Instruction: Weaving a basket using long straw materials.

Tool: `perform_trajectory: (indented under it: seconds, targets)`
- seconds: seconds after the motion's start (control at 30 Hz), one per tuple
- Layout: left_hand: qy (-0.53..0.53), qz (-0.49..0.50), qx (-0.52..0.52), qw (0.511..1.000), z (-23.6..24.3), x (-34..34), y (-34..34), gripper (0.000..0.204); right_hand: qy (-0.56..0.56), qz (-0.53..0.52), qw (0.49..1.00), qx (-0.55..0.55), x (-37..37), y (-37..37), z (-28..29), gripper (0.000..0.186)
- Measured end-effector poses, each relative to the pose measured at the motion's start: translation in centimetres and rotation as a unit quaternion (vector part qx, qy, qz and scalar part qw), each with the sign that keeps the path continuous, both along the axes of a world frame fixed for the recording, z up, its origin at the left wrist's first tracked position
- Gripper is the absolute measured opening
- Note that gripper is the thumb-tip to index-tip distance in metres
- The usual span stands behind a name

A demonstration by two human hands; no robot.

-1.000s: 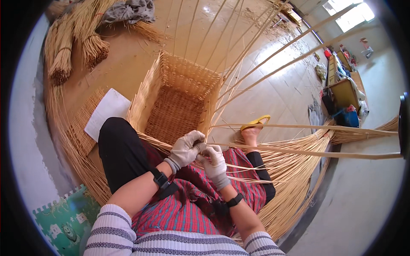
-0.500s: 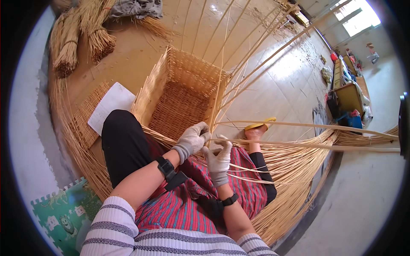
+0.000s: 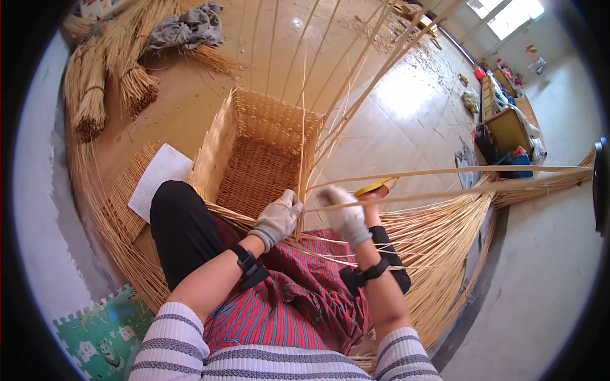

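A woven wicker basket (image 3: 254, 165) sits before my knees, with tall pale stakes rising from its rim and corner. My gloved left hand (image 3: 278, 218) is closed on the stakes and strands at its near right corner. My gloved right hand (image 3: 342, 214) is just right of that corner among long horizontal strips (image 3: 445, 171), blurred by motion, so its grip is unclear. Thin loose strands (image 3: 337, 257) cross my striped apron (image 3: 267, 311) below both hands.
Tied cane bundles (image 3: 89, 108) and grey cloth (image 3: 184, 28) lie back left, a white board (image 3: 159, 178) beside the basket. Loose canes (image 3: 432, 254) spread along my right beside a wall. Cluttered furniture (image 3: 508, 133) stands at the far right, a green foam mat (image 3: 95, 336) near left.
My right hand has moved up and to the right, away from my left hand, which stays at the basket's corner. The long strips on the right have shifted upward in view.
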State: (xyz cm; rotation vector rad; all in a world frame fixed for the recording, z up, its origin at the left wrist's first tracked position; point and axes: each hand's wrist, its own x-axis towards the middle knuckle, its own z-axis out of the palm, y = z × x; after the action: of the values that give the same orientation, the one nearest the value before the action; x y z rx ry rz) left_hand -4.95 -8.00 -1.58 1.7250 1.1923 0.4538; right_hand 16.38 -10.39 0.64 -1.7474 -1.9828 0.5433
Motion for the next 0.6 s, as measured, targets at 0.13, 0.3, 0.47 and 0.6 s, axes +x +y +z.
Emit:
perform_trajectory:
  seconds: [0.13,0.3,0.47,0.6]
  targets:
    - [-0.035,0.013,0.106,0.994,0.7,0.2,-1.2,0.023,0.288,0.053,0.949,-0.116,-0.9,5.3,4.6,0.025]
    - [-0.038,0.036,0.102,0.993,0.1,-1.6,-0.9,0.020,0.317,0.060,0.942,0.090,-2.3,7.3,9.2,0.032]
    - [-0.072,0.013,-0.043,0.996,-2.6,-0.2,1.7,0.027,0.503,-0.127,0.851,0.083,3.6,7.5,-3.6,0.025]
    - [-0.078,0.012,-0.202,0.976,-0.6,-0.5,2.1,0.021,0.563,-0.196,0.802,0.022,3.5,7.3,-4.8,0.025]
